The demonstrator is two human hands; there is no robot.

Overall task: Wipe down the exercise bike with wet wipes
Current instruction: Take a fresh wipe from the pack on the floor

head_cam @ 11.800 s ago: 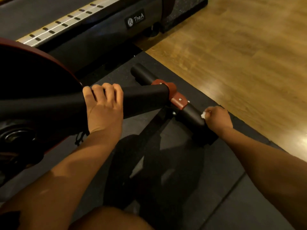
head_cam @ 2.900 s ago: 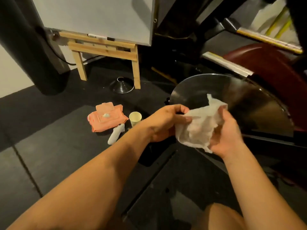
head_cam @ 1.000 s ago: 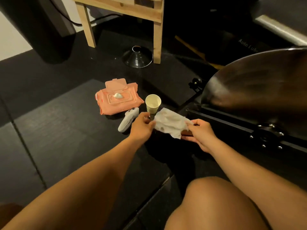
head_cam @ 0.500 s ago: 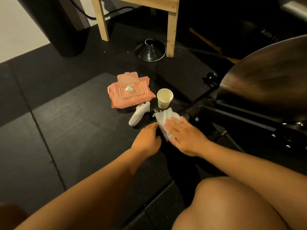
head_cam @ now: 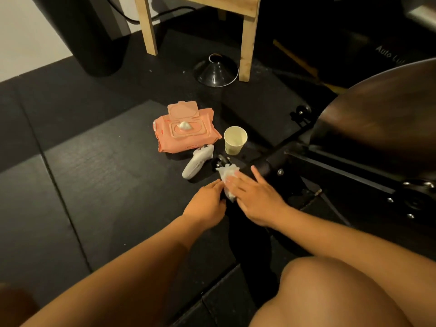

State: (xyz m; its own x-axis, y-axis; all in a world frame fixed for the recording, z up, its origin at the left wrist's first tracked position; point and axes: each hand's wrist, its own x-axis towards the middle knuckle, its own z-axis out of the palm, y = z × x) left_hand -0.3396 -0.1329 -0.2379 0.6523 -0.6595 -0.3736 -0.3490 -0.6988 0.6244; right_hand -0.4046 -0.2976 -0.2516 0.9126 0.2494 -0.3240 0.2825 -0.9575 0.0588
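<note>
A crumpled white wet wipe (head_cam: 226, 176) lies on the left end of the exercise bike's black floor bar (head_cam: 269, 165). My right hand (head_cam: 254, 197) presses it down with straight, spread fingers. My left hand (head_cam: 207, 202) is just left of it, fingers curled at the wipe's near edge and holding it; the fingertips are hidden. The bike's dark flywheel (head_cam: 377, 114) fills the right side. My bare knee is at the bottom right.
On the black floor mat beyond my hands lie an open orange wet-wipe pack (head_cam: 186, 132), a paper cup (head_cam: 234, 140) and a white controller (head_cam: 197, 162). Further back stand a dark funnel-shaped cone (head_cam: 217, 72) and wooden easel legs (head_cam: 247, 43).
Both hands brought the wipe from in front of the flywheel down to the floor bar. The spread wipe is now bunched under my right palm, and the view has moved closer.
</note>
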